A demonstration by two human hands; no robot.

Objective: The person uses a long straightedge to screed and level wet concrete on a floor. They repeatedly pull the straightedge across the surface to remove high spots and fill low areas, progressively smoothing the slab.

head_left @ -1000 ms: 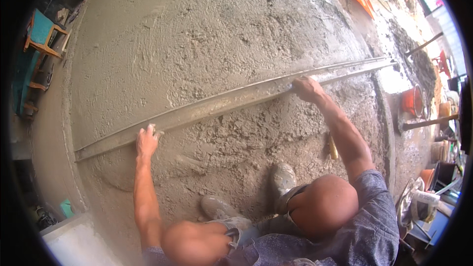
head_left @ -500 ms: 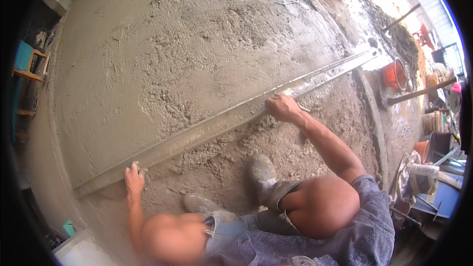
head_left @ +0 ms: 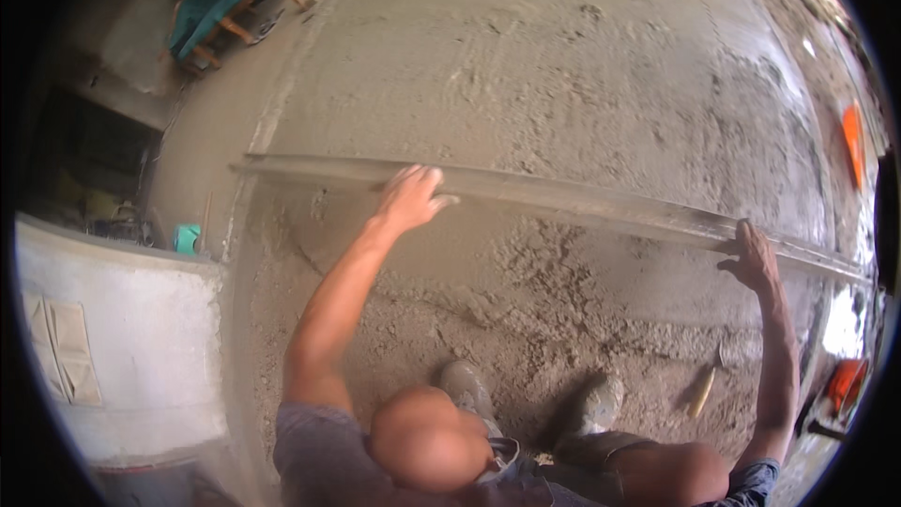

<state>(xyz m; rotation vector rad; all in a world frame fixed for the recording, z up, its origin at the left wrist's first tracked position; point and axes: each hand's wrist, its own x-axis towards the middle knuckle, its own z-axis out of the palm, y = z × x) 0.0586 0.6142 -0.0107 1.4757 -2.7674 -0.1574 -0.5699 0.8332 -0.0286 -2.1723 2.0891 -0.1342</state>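
A long metal screed bar (head_left: 582,199) lies across the wet concrete (head_left: 563,66) in front of me, slanting slightly down toward the right. With its fingers over the bar's top edge and its thumb on the near side, my left hand (head_left: 411,199) grips it left of the middle. My right hand (head_left: 754,258) holds the bar closer to its right end, fingers hooked over it. Between the bar and my boots, the concrete is rough and lumpy, with a smoother wet patch under the left part of the bar.
A trowel (head_left: 701,392) with a pale handle lies near my right forearm. A low grey wall (head_left: 150,357) stands at the left, and a green-cushioned wooden chair (head_left: 225,5) at the far left. An orange bucket (head_left: 847,385) sits at the right edge.
My view has swung left, so the bar lies nearly crosswise instead of steeply slanted. My arms reach farther forward, and both hands still hold the bar. The trowel has come into sight.
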